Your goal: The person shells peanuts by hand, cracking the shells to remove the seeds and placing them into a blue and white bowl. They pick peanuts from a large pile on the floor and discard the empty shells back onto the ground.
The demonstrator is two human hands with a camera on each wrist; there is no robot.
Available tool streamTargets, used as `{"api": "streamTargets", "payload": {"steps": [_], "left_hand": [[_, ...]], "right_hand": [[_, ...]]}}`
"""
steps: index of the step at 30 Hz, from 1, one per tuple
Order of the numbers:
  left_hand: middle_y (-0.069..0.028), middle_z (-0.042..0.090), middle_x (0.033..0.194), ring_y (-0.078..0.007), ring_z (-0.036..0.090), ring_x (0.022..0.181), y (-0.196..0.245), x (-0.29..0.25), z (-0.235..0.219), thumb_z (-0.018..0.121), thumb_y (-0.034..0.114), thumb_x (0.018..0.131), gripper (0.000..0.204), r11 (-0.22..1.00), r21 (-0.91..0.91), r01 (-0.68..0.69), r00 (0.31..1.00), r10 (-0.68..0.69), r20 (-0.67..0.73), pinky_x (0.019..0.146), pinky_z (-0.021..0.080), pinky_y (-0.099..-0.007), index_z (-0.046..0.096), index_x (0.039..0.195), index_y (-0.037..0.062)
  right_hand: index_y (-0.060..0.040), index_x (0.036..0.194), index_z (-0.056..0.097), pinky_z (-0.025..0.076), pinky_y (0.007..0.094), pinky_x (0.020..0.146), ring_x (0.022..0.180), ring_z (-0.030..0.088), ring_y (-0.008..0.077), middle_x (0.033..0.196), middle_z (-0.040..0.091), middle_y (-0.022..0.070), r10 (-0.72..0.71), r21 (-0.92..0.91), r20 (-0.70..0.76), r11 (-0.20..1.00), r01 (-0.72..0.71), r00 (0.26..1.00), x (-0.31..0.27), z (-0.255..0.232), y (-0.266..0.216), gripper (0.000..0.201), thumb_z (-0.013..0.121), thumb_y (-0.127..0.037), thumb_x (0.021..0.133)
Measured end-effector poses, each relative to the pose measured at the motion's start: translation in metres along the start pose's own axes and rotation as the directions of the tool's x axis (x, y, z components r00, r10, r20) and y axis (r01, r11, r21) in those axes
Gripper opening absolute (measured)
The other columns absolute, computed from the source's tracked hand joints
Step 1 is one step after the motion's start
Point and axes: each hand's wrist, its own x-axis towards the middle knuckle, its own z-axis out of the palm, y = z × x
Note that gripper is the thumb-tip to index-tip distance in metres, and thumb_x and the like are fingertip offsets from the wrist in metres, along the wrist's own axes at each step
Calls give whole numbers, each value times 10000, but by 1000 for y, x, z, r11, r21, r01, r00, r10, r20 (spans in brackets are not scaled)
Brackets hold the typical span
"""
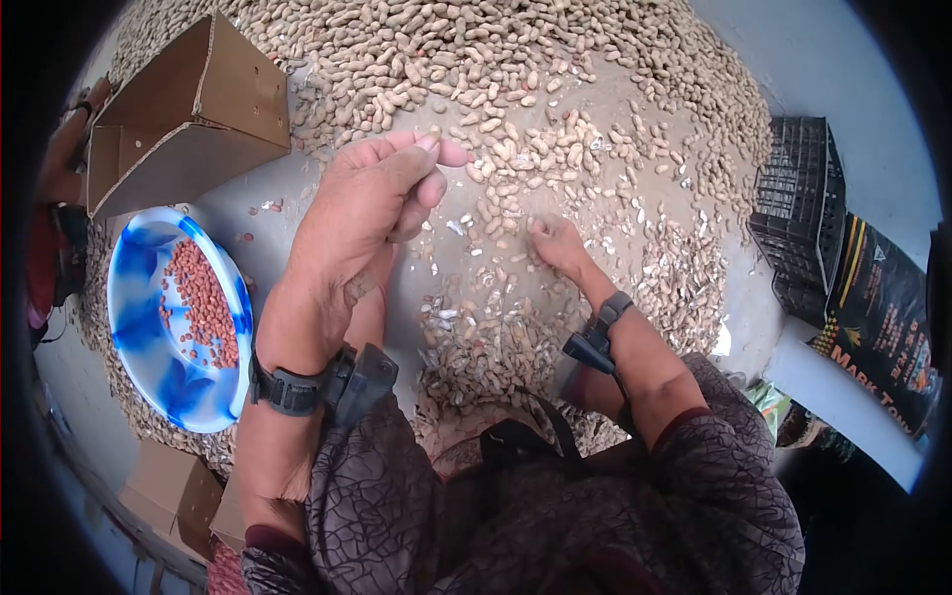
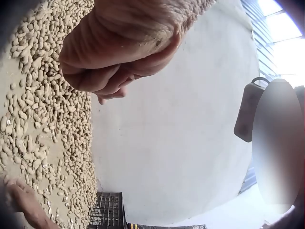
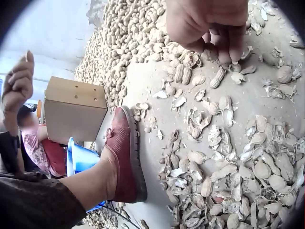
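Peanut pods [image 1: 516,89] lie heaped over the pale floor, with cracked shells [image 3: 224,157] spread nearer me. My left hand [image 1: 397,183] is raised above the floor, thumb against the curled fingers [image 2: 102,78]; nothing shows between them. My right hand [image 1: 550,238] reaches down to the floor. Its bent fingertips [image 3: 233,52] touch loose pods and shells, and no pod is seen gripped. A blue and white bowl [image 1: 139,347] with red shelled kernels [image 1: 203,302] stands at my left.
An open cardboard box [image 1: 198,109] stands beyond the bowl. My foot in a red shoe [image 3: 125,157] rests on the floor beside the shells. A black crate [image 1: 798,208] and a black printed sack [image 1: 878,317] stand at right. Another person [image 1: 55,188] sits at far left.
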Motion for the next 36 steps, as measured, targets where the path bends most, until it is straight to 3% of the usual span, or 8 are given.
{"api": "streamTargets", "payload": {"steps": [7, 10, 12, 13, 15, 31, 34, 36], "left_hand": [[44, 450, 594, -11, 274, 431, 1, -7, -5, 464, 182, 889, 221, 999, -21, -30, 999, 31, 20, 385, 205, -158, 549, 955, -11], [43, 449, 598, -12, 274, 431, 1, -10, -9, 467, 182, 887, 225, 996, -41, -81, 994, 84, 68, 386, 204, -159, 542, 969, -13], [42, 450, 601, -13, 277, 430, 1, -14, -9, 467, 179, 886, 224, 995, -63, -76, 995, 80, 67, 389, 213, -157, 542, 967, -16], [42, 450, 601, -13, 277, 430, 2, -16, -10, 467, 179, 886, 224, 995, -65, -75, 995, 80, 67, 389, 213, -157, 542, 967, -16], [42, 448, 597, -14, 281, 429, 4, -19, -10, 460, 170, 888, 220, 995, -54, -81, 996, 83, 45, 392, 223, -155, 539, 962, -22], [32, 441, 589, -17, 276, 431, -2, -21, -23, 466, 171, 883, 233, 997, -70, -28, 999, 30, 16, 387, 212, -151, 535, 965, -36], [34, 441, 588, -19, 275, 432, -8, -19, -29, 469, 178, 882, 236, 995, -96, -37, 999, 40, 32, 387, 212, -155, 539, 969, -30], [35, 441, 587, -21, 275, 431, -8, -20, -28, 470, 182, 881, 239, 995, -92, -40, 998, 43, 38, 388, 215, -159, 542, 973, -26]], "right_hand": [[-54, 783, 547, 467, 273, 429, 477, 546, 165, 677, 570, 79, -86, 762, 293, 623, -179, 952, -29, -22, -44, 172, 432, -163, 849], [-18, 823, 543, 471, 247, 458, 537, 557, 131, 700, 574, 76, -163, 664, 209, 747, -18, 964, -27, -25, -50, 131, 471, -124, 847], [-28, 921, 550, 485, 311, 554, 644, 590, 189, 733, 589, 102, -166, 202, -16, 965, 166, 986, -28, -18, -57, 155, 502, -145, 832], [-28, 921, 550, 485, 311, 554, 644, 590, 189, 733, 589, 102, -165, 201, -16, 966, 165, 986, -25, -14, -55, 155, 502, -145, 832], [-75, 1042, 516, 471, 376, 648, 729, 592, 266, 750, 590, 136, -528, -462, -201, 794, 395, 825, -19, -5, -51, 255, 537, -170, 806], [-65, 955, 487, 445, 395, 707, 793, 576, 315, 805, 597, 168, -288, -654, -133, 745, 134, 948, 9, 18, -23, 258, 542, -237, 771], [-45, 851, 510, 465, 357, 549, 638, 590, 250, 721, 600, 152, -281, -518, -162, 840, 160, 946, 2, 12, -14, 196, 504, -232, 793], [8, 794, 534, 417, 282, 377, 468, 547, 187, 645, 593, 163, 51, 185, 26, 981, -55, 998, -1, 0, -16, 238, 463, -219, 802]]}}
